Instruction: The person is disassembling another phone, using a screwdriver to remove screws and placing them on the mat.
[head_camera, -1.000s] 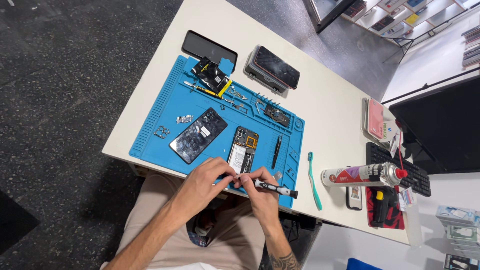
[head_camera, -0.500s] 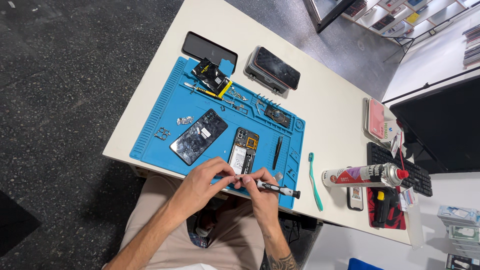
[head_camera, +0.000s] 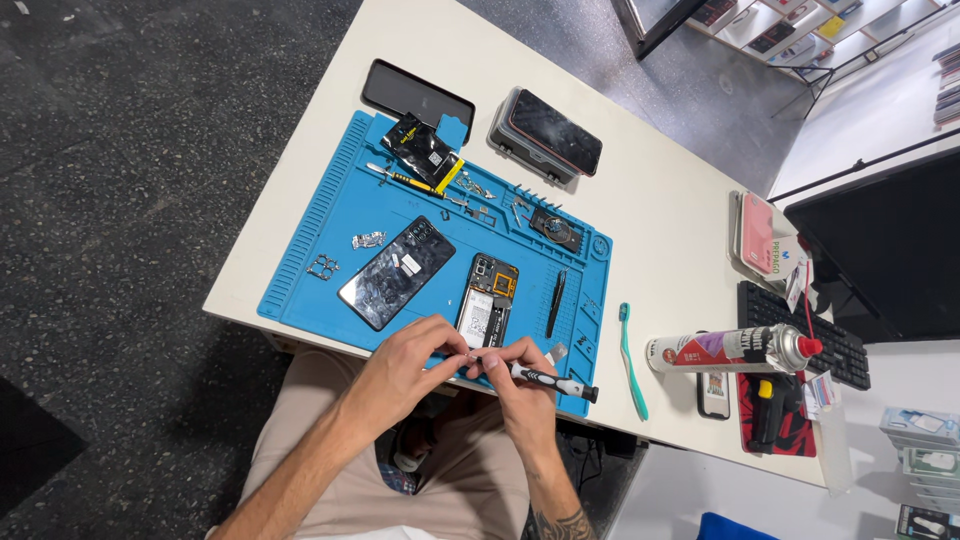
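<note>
Pinching a tiny part at the surface's near edge, left hand (head_camera: 405, 365) fingers together; right hand (head_camera: 520, 385) clamps the screwdriver (head_camera: 545, 379). Slip risk: part lost over the edge.

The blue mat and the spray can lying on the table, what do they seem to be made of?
The blue mat looks like soft silicone or rubber: matte, with moulded ridges and little compartments along its edges. The spray can looks like thin metal under a glossy printed coat, judging by the sheen along its side; its red nozzle cap looks like plastic.
</note>
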